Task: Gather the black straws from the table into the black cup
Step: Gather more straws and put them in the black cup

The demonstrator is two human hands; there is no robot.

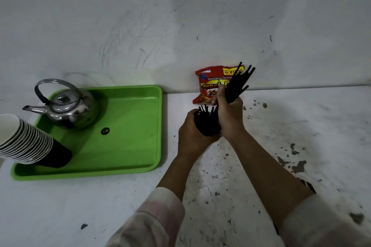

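Note:
My left hand [192, 134] grips the black cup [206, 126] just above the white table, right of the green tray. Several black straws [205, 109] stick up out of the cup. My right hand [230, 116] holds a bundle of black straws [239, 84] that fans up and to the right, directly over the cup's right side. The lower ends of that bundle are hidden behind my right hand, so I cannot tell whether they reach into the cup. A few dark straw ends [309, 185] show on the table beside my right forearm.
A green tray [130, 126] on the left carries a steel kettle [66, 106] and a tilted stack of black paper cups [30, 142]. A red snack packet [214, 84] leans on the wall behind my hands. The white table [301, 126] has chipped, dark-spotted paint.

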